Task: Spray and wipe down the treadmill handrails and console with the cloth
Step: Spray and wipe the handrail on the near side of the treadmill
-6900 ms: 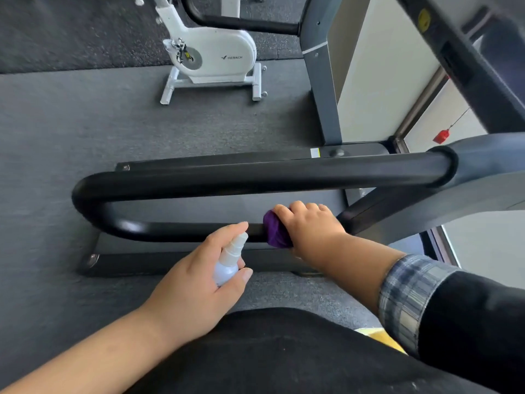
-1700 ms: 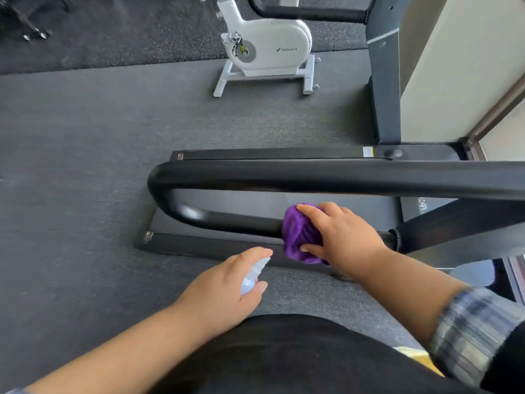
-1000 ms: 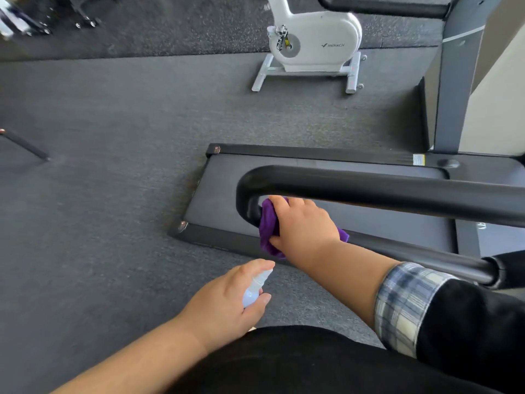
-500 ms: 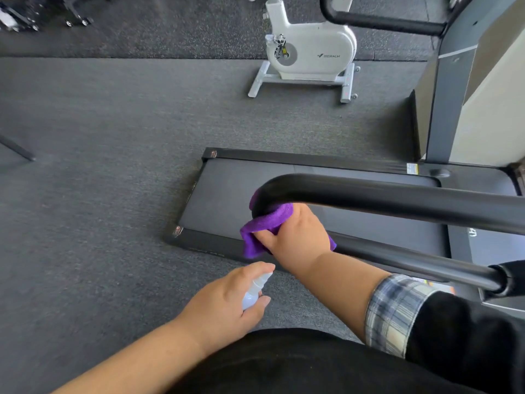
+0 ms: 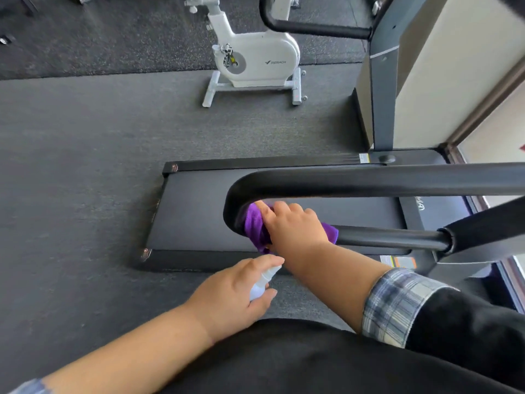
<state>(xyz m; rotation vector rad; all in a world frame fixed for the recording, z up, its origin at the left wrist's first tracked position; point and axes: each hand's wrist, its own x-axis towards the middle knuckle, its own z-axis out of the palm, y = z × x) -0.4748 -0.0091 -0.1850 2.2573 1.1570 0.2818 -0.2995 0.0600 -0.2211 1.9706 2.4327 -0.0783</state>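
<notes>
A black U-shaped treadmill handrail (image 5: 369,182) loops across the middle of the view. My right hand (image 5: 295,226) presses a purple cloth (image 5: 254,226) against the inside of the bend, where the lower bar (image 5: 392,237) begins. My left hand (image 5: 230,294) sits lower and closer to me, closed around a small white spray bottle (image 5: 262,282) whose nozzle points up toward the cloth. The console is out of view.
The treadmill belt deck (image 5: 199,211) lies on the dark gym floor below the rail. A white exercise bike (image 5: 252,61) stands at the back. A grey upright post (image 5: 383,81) of another machine and a wall stand at the right.
My right hand slid the cloth left along the lower bar to the bend, came around its outer end, and is now back inside the curve. The left hand with the bottle barely moved.
</notes>
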